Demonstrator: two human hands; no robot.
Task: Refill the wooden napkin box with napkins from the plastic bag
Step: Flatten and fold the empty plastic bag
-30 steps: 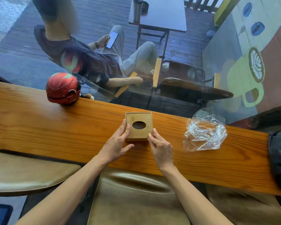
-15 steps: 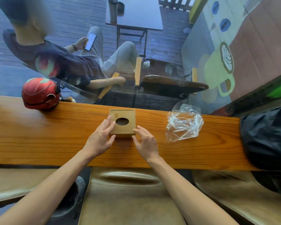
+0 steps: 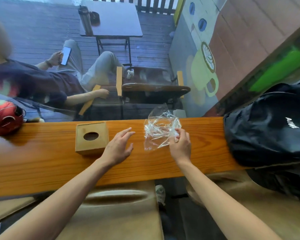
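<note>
The wooden napkin box [image 3: 91, 137] stands closed on the long wooden counter [image 3: 42, 163], its lid showing an oval hole. To its right lies the crumpled clear plastic bag [image 3: 158, 131]; no napkins show inside it. My left hand [image 3: 119, 148] hovers over the counter between box and bag, fingers spread, holding nothing. At the bag's right edge my right hand [image 3: 180, 144] has its fingertips pinched on the plastic.
A black bag [image 3: 270, 125] fills the counter's right end and a red helmet [image 3: 4, 116] sits at the left end. Glass runs along the counter's far edge; a person sits beyond it. Padded stools [image 3: 118, 208] stand below the counter's near edge.
Both hands have left the box and moved right. My right hand has reached the plastic bag and pinched it. The view has swung right, bringing the black bag in.
</note>
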